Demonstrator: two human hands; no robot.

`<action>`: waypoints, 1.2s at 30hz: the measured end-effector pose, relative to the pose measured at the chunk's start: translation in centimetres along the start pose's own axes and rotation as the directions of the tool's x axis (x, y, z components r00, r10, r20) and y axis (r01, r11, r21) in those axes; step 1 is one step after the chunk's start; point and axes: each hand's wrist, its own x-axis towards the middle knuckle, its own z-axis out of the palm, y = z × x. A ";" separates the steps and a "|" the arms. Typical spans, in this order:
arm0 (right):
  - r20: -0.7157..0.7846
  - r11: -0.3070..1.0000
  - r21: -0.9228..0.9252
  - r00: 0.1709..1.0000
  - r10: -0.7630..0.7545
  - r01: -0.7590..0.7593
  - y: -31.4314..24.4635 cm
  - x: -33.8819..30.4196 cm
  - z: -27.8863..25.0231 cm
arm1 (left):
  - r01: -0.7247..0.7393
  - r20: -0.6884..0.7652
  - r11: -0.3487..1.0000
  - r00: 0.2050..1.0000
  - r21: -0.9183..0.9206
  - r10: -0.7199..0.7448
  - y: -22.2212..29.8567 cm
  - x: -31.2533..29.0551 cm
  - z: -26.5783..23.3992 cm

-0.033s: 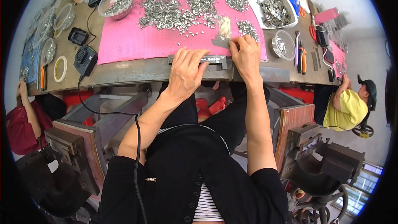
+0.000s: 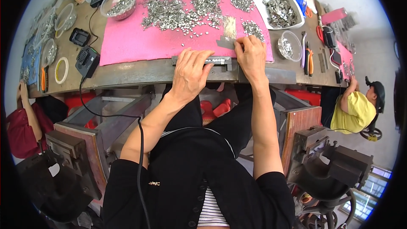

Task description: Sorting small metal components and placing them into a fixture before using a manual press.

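My left hand (image 2: pixel 188 74) lies over a long dark metal fixture (image 2: pixel 228 62) at the bench's front edge, its fingers curled across the top and the thumb on the near side. A row of small shiny pieces shows in the fixture's slot beside the thumb. My right hand (image 2: pixel 253 57) is closed in a pinch just right of the fixture, by the end of a flat grey metal plate (image 2: pixel 224 43). Whatever sits between its fingertips is hidden. Thin brass-coloured pins (image 2: pixel 229 26) lie side by side beyond the plate. Small silver metal clips (image 2: pixel 169 12) are heaped farther back.
A pink mat (image 2: pixel 123 46) covers the bench middle. Around it stand a white tray (image 2: pixel 259 6) and clear tubs (image 2: pixel 299 40) of metal parts. Orange-handled pliers (image 2: pixel 310 63) lie right; a black charger (image 2: pixel 88 59) trails a cable (image 2: pixel 110 115) past my left arm. Co-workers sit at both sides.
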 end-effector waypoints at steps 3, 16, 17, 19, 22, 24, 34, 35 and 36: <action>-0.011 0.999 -0.021 0.999 -0.046 0.046 0.2 0.3 0.2 | 0.004 0.003 1.000 1.000 -0.005 -0.004 0.1 0.0 0.0; 0.028 0.887 0.455 0.995 -0.098 0.075 -5.7 -2.0 -0.3 | 0.018 -0.020 1.000 1.000 -0.014 -0.018 0.1 0.0 0.1; 0.030 0.887 0.456 0.995 -0.100 0.076 -5.7 -2.1 -0.3 | 0.021 -0.018 1.000 1.000 -0.016 -0.022 0.0 -0.1 0.2; 0.035 0.902 0.424 0.993 -0.114 0.089 -5.8 -2.1 -0.3 | 0.025 -0.018 1.000 1.000 -0.019 -0.026 0.0 -0.1 0.3; 0.025 0.913 0.394 0.992 -0.125 0.105 -5.8 -2.1 -0.3 | 0.025 -0.018 1.000 1.000 -0.019 -0.025 0.0 -0.1 0.3; 0.020 0.914 0.391 0.992 -0.125 0.107 -5.9 -2.2 -0.1 | 0.023 -0.023 0.999 0.999 -0.024 -0.023 0.0 -0.1 0.3; -0.068 0.932 0.215 0.957 -0.283 0.292 -6.4 -2.3 -0.3 | 0.022 -0.019 1.000 1.000 -0.020 -0.022 -0.1 -0.4 0.2; -0.061 0.930 0.198 0.951 -0.304 0.310 -6.2 -2.4 -0.4 | 0.012 -0.024 1.000 1.000 -0.018 -0.013 -0.1 -0.3 0.2; -0.054 0.927 0.182 0.945 -0.323 0.327 -6.0 -2.4 -0.4 | 0.003 -0.027 1.000 1.000 -0.016 -0.003 -0.1 -0.3 0.3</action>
